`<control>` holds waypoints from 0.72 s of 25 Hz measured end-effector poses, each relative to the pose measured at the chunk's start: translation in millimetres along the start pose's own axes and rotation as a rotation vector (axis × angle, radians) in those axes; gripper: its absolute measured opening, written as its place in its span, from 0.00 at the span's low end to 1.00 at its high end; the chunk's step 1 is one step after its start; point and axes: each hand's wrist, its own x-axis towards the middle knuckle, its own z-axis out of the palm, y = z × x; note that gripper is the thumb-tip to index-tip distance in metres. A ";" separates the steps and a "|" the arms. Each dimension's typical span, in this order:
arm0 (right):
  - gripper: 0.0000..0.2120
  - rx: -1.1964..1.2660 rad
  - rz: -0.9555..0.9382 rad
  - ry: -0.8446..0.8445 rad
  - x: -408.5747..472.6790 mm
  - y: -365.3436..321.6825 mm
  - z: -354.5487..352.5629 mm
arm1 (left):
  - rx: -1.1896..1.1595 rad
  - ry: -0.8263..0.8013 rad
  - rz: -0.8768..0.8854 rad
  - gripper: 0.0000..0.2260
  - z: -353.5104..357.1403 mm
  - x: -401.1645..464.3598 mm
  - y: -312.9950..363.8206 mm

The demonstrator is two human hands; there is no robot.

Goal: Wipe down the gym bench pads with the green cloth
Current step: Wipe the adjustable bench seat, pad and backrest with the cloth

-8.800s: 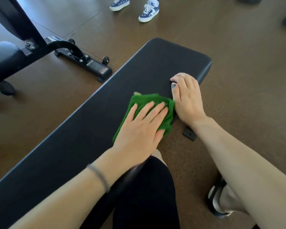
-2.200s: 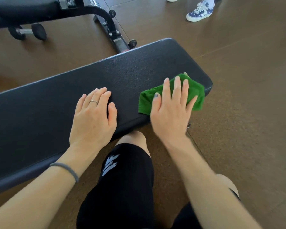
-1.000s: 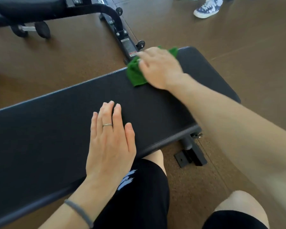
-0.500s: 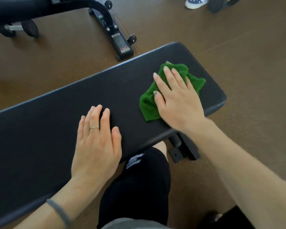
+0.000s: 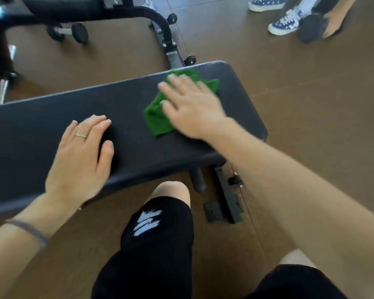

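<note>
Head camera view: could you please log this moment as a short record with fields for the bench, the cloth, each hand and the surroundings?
bench pad: black, long, running across the view above a brown floor
cloth: green, crumpled, lying on the pad near its right end
right hand: flat on the cloth, fingers spread, blurred
left hand: flat, palm down on the bare pad, apart from the cloth; ring on one finger
dumbbell: on the floor beyond the bench, under a second bench
sneakers: another person's, blue and white, top right
</note>
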 end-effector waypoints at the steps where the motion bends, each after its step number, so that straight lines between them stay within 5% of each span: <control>1: 0.28 0.003 0.091 -0.002 -5.1 31.0 -9.3 | -0.007 0.017 -0.011 0.23 0.1 -0.1 1.0; 6: 0.28 0.075 0.349 0.117 -126.3 41.0 6.1 | -0.005 0.068 -0.007 0.19 0.1 -1.4 2.8; 14: 0.30 0.037 0.326 -0.012 -38.3 58.7 -7.5 | 0.017 0.110 -0.030 0.18 0.9 -3.0 4.9; 18: 0.31 -0.007 0.053 0.049 -124.2 -16.8 18.8 | -0.005 0.150 -0.035 0.18 1.9 -7.7 2.3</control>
